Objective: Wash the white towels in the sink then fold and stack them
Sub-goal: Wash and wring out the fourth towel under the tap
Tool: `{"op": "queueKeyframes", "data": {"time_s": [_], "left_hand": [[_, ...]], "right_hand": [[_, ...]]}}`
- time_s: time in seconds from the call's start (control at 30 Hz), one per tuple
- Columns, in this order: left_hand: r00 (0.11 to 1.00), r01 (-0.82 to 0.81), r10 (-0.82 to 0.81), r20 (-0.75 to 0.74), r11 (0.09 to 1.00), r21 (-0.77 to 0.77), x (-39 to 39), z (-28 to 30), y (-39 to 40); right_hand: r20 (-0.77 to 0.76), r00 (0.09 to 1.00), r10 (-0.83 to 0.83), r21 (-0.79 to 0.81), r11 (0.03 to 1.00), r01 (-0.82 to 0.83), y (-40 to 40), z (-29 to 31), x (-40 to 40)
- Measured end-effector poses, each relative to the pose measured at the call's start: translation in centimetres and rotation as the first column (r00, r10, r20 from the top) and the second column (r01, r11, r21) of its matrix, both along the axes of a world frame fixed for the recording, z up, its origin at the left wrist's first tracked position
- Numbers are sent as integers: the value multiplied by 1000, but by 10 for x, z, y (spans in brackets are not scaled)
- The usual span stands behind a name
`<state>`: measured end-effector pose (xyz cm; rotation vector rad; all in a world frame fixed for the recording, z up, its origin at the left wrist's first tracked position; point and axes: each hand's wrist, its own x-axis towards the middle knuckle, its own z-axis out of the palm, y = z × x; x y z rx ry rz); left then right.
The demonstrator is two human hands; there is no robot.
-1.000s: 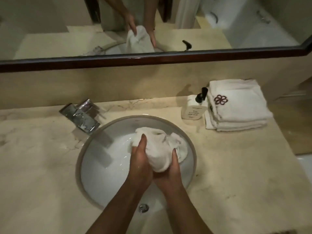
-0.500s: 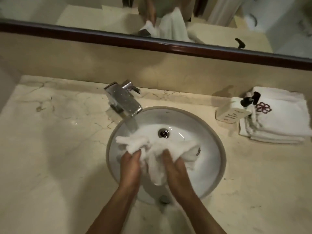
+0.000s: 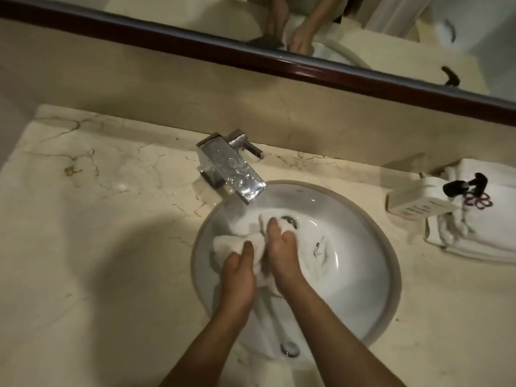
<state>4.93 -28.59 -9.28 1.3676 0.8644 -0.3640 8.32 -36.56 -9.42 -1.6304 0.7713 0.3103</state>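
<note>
Head camera looks down on a round white ceramic sink [image 3: 371, 275] set in a cream marble counter [image 3: 97, 261]. Both hands grip a bunched wet white towel [image 3: 237, 241] inside the basin, beneath the square chrome faucet [image 3: 231, 169]: the left hand [image 3: 238, 273] curls around its near folds, the right hand [image 3: 282, 252] clutches it beside the drain. Folded white towels with a maroon flower emblem [image 3: 480, 236] sit stacked on the counter at right, behind a white soap dispenser with a black pump [image 3: 418, 201].

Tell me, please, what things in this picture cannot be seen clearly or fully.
Head view:
- Wet towel: partly hidden under left hand and right hand.
- Folded towels: cut by the right edge; count unclear.
- Soap bottle: label too small to read.
- Faucet: running water cannot be told.
</note>
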Motion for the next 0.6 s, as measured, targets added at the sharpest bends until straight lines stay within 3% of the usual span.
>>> {"op": "queueKeyframes", "data": {"time_s": [0.1, 0.23, 0.47, 0.6], "left_hand": [[981, -195, 193, -31, 976, -97, 15, -10, 7], [968, -250, 241, -72, 951, -184, 32, -17, 23], [957, -283, 251, -144, 916, -286, 44, -15, 29], [973, -232, 220, -72, 931, -282, 49, -24, 27]], "right_hand": [[210, 973, -91, 14, 996, 91, -5, 21, 32], [388, 921, 33, -49, 999, -15, -8, 54, 72], [318, 944, 86, -253, 967, -3, -6, 28, 115], [350, 924, 154, -358, 933, -20, -5, 27, 122]]}}
